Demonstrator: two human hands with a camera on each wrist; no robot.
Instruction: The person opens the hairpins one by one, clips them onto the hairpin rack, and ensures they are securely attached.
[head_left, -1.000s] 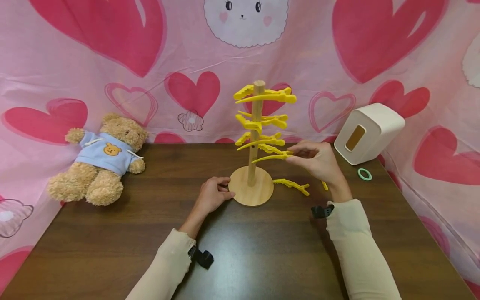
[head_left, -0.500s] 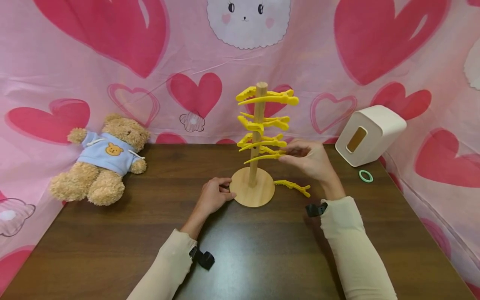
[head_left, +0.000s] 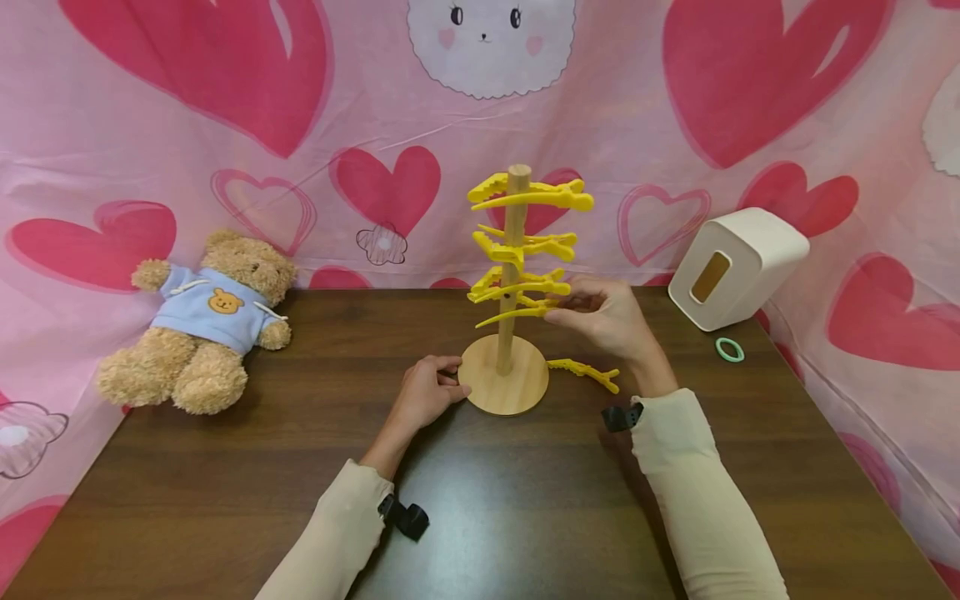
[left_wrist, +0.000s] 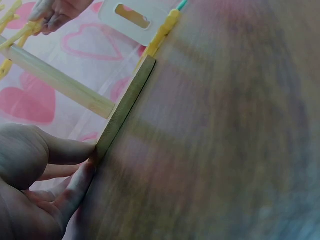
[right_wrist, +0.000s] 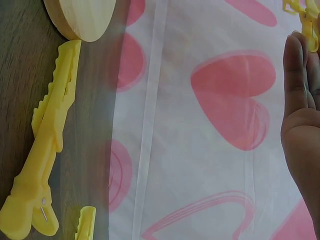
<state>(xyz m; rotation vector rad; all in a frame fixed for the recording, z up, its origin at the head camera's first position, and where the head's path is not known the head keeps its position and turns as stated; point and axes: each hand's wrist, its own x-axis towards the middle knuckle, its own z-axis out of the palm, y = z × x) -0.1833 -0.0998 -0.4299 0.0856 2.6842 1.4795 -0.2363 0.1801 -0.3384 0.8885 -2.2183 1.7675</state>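
Note:
My left hand (head_left: 427,392) pinches the rim of a wooden stand's round base (head_left: 502,392) between thumb and fingers, as the left wrist view also shows. My right hand (head_left: 607,321) pinches the handle end of a yellow alligator hair clip (head_left: 529,312). That clip's spread prongs reach either side of the post (head_left: 506,346), low down. Above it, yellow clips sit across the post: a top one (head_left: 555,195), a middle one (head_left: 555,246) and a lower one (head_left: 551,287). Another toothed clip (right_wrist: 45,150) lies on the table by the base.
The tip of a further yellow clip (right_wrist: 86,225) shows in the right wrist view. At the right stand a white box (head_left: 738,267) and a green ring (head_left: 729,349). A teddy bear (head_left: 210,312) sits at left. Pink heart-printed cloth (head_left: 480,125) hangs behind the table.
My right hand has moved left, bringing the clip's prongs further across the post. The left hand stays at the base rim.

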